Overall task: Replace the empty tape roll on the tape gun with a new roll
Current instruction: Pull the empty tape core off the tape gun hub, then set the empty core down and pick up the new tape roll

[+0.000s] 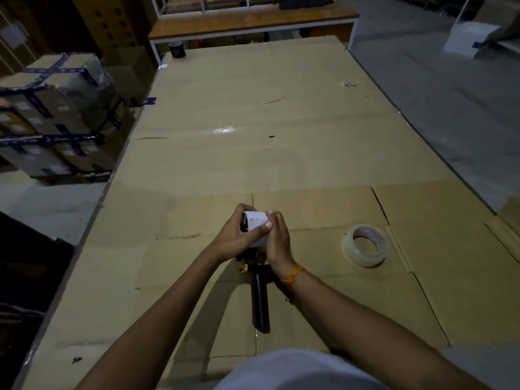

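Step in hand: I judge this to be the removal of the empty tape roll [255,227] from the tape gun [259,294]; the new roll is not yet fitted.
Left hand [235,235]: closed around the near-left side of the white core, thumb pressed across its face.
Right hand [277,237]: wrapped over the right side of the same core, fingers curled shut on it. An orange thread band [294,277] sits on that wrist.
Tape gun: lying on the cardboard-covered surface [281,122], black handle pointing towards me, head hidden under both hands. The state of its hub cannot be seen.
New roll [365,245]: clear tape, lying flat on the surface, to the right of my hands and apart from them, untouched.
Method advised: keep the gun's head steady with one hand and draw the core straight off along the hub axis, not at an angle, so that it does not bind. Keep fingers away from the cutter edge, whose position I cannot confirm.
Risk: light is poor; the core may crush under a tight squeeze.
Other item: dark tape roll [177,49] at the far-left corner.
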A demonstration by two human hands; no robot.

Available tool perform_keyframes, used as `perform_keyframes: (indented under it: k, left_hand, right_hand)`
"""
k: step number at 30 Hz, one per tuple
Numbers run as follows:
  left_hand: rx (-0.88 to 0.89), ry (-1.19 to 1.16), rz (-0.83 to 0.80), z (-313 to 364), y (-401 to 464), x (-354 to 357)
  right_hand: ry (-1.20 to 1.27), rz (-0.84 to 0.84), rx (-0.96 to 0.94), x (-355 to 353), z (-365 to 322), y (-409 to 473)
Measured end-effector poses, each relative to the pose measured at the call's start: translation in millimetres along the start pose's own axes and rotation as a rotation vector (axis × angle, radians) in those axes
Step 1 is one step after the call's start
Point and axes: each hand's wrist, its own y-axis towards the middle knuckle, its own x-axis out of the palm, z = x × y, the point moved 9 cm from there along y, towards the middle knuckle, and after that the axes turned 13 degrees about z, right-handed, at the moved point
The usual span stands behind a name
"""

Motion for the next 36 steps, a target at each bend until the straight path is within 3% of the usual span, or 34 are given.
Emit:
perform_keyframes:
  k: [4, 12, 20, 23, 27, 30, 36]
  left_hand:
    - [0.052, 0.064, -0.043, 4, -1, -7]
    - [0.147, 0.172, -0.054, 14, 3, -5]
    - [0.11, 0.251, -0.037, 18, 2, -9]
    - [0.107, 0.284, -0.023, 23, -1, -18]
    - [0.058, 0.307, 0.195, 20, 3, -95]
    - [0.009, 0.36, 0.26, 10, 4, -134]
    - [-0.022, 0.287, 0.18, 27, 4, -81]
  right_hand:
    - [-0.086, 0.019, -0.155, -1, -8, 4]
    - [-0.03, -0.024, -0.209, -3, -10, 15]
    - [-0.045, -0.086, -0.218, -5, -21, 21]
    - [-0.047, -0.095, -0.144, -2, -8, 30]
    - [0.085, 0.139, 0.217, -51, 40, 65]
    - [0.116, 0.011, 0.238, -49, 23, 73]
    - [0.059, -0.005, 0.294, -31, 39, 80]
